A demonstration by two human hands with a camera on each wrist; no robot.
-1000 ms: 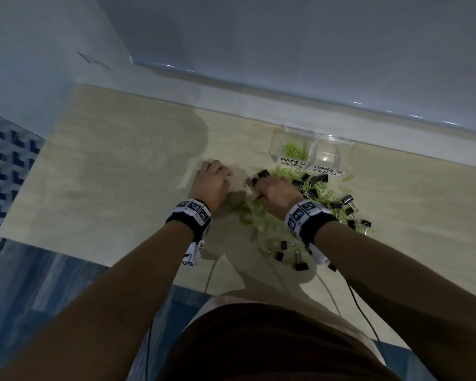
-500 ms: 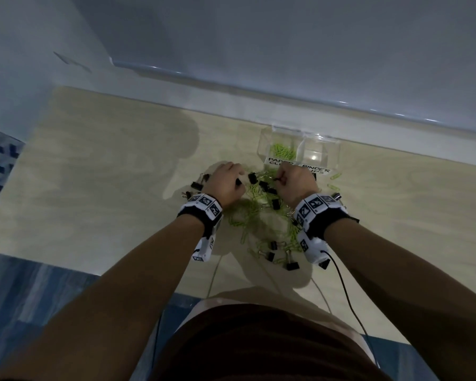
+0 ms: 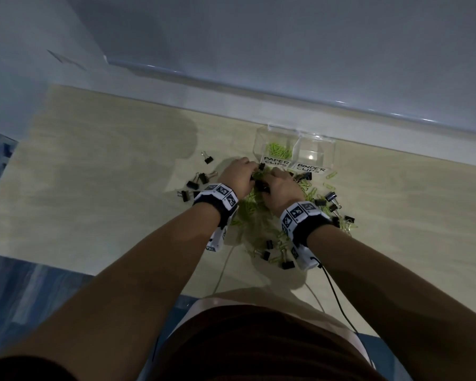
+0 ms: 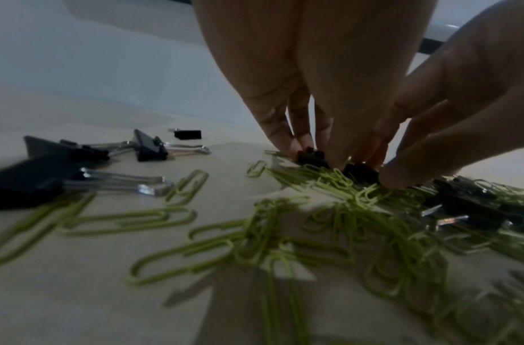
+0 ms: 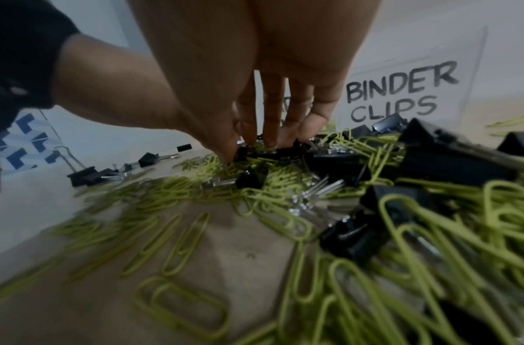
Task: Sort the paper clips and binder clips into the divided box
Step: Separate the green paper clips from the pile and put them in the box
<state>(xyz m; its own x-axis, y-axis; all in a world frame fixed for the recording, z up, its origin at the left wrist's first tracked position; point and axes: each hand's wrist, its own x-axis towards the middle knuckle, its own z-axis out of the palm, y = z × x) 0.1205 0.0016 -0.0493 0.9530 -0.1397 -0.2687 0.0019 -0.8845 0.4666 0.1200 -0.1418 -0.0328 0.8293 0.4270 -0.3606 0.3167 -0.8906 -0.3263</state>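
A heap of green paper clips (image 3: 249,206) mixed with black binder clips (image 3: 329,198) lies in front of the clear divided box (image 3: 333,154). Green clips lie in its PAPER CLIPS side (image 3: 278,151); its BINDER CLIPS side (image 3: 312,156) looks bare. My left hand (image 3: 254,173) and right hand (image 3: 265,185) meet over the heap, just before the box. In the left wrist view my left hand (image 4: 312,149) pinches a small black binder clip (image 4: 312,157). My right hand (image 5: 269,142) reaches down and its tips close on another black binder clip (image 4: 361,174).
Several black binder clips (image 3: 201,178) lie apart on the wooden table (image 3: 107,188), left of my left hand. More clips (image 3: 275,254) lie near the front edge under my right wrist. A white ledge (image 3: 368,130) runs right behind the box. Cables (image 3: 333,287) trail off the table's front.
My hands, apart half a second ago, have come together at the top of the heap near the box. The left hand has moved right, leaving several binder clips to its left.
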